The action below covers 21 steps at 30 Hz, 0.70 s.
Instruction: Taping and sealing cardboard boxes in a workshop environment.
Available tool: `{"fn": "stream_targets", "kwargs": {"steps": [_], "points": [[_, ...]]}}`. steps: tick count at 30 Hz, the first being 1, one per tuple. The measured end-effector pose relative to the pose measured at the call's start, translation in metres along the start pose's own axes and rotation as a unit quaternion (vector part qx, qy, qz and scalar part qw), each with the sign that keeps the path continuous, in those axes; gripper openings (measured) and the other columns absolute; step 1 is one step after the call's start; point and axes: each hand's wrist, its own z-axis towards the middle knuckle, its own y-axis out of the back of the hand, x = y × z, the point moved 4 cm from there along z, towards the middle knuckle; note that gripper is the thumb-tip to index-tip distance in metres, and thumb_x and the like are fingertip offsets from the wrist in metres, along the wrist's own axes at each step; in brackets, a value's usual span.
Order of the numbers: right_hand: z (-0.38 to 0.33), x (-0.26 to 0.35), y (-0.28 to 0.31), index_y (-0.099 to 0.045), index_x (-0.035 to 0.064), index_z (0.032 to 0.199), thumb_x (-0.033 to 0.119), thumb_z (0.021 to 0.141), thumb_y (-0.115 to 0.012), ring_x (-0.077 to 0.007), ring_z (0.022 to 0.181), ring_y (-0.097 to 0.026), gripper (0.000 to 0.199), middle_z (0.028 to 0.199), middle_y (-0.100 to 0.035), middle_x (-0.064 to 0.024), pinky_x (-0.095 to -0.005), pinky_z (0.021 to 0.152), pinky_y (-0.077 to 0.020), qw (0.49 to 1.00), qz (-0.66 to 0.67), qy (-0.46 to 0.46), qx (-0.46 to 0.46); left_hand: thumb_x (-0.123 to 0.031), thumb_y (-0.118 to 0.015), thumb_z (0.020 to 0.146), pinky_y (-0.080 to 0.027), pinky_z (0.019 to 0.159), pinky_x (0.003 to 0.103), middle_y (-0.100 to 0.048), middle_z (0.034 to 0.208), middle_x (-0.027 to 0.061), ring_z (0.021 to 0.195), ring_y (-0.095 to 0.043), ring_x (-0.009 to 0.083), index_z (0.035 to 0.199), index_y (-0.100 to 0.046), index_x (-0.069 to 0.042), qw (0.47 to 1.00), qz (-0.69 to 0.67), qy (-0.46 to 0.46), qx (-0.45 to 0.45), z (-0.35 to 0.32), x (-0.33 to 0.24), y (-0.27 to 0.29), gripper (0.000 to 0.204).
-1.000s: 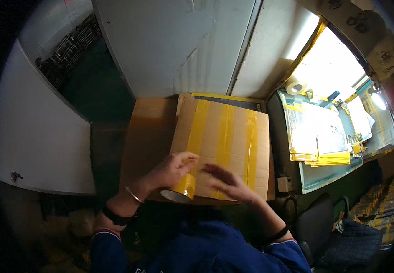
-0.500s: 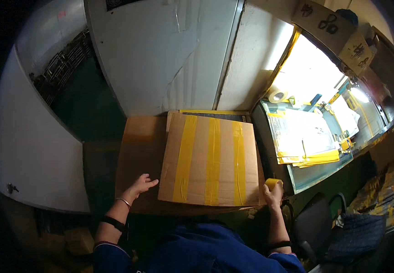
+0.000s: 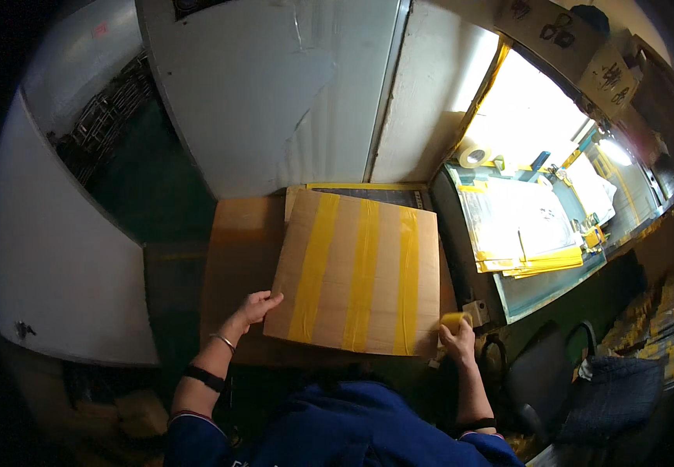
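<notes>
A flat-topped cardboard box (image 3: 338, 280) with three bands of yellow tape across it lies in front of me, turned slightly askew. My left hand (image 3: 257, 307) grips its left edge near the front corner, fingers bent against the side. At the front right corner, my right hand (image 3: 459, 341) is closed around a roll of yellow tape (image 3: 454, 320) and sits close against the box. Whether its fingers also press on the box I cannot tell.
Under the box is a brown tabletop (image 3: 232, 265). Right of it stands a glass-topped desk (image 3: 524, 292) bearing papers (image 3: 516, 222) and a pale tape roll (image 3: 473, 156). A dark chair (image 3: 598, 397) is at lower right, and a white door (image 3: 72, 265) on the left.
My left hand has moved right onto the box's edge. The box's front has shifted slightly left and toward me. My right hand, still with the tape roll, has come a little left.
</notes>
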Motion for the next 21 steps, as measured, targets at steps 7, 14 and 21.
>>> {"fn": "stream_targets", "kwargs": {"steps": [7, 14, 21], "points": [[-0.024, 0.190, 0.012, -0.069, 0.0033, 0.089, 0.003, 0.071, -0.078, -0.0201, 0.096, -0.065, 0.020, 0.093, -0.069, -0.0085, -0.0352, 0.089, -0.0481, 0.894, 0.154, 0.363, 0.214, -0.040, -0.082, 0.068, -0.040, 0.101, 0.039, -0.048, 0.132, 0.0154, 0.121, -0.047, 0.0268, 0.138, -0.039, -0.004, 0.937, 0.013, -0.323, 0.130, -0.062, -0.112, -0.055, 0.090], [-0.054, 0.248, 0.004, -0.068, 0.0035, 0.083, 0.007, 0.070, -0.078, -0.0251, 0.088, -0.065, 0.017, 0.079, -0.065, -0.0067, -0.0491, 0.104, -0.0369, 0.795, 0.222, 0.513, 0.234, -0.045, -0.088, 0.057, -0.042, 0.087, 0.033, -0.053, 0.112, 0.0095, 0.104, -0.051, 0.0204, 0.129, -0.048, -0.006, 0.846, 0.076, -0.518, 0.104, -0.141, -0.179, -0.061, 0.090], [-0.056, 0.249, 0.000, -0.064, 0.0032, 0.080, 0.001, 0.066, -0.069, -0.0261, 0.088, -0.064, 0.015, 0.087, -0.065, -0.0087, -0.0504, 0.105, -0.0363, 0.773, 0.136, 0.577, 0.225, -0.042, -0.089, 0.057, -0.039, 0.082, 0.032, -0.054, 0.102, 0.0047, 0.096, -0.051, 0.0178, 0.110, -0.059, -0.009, 0.870, 0.113, -0.472, 0.087, -0.148, -0.186, -0.056, 0.069]]}}
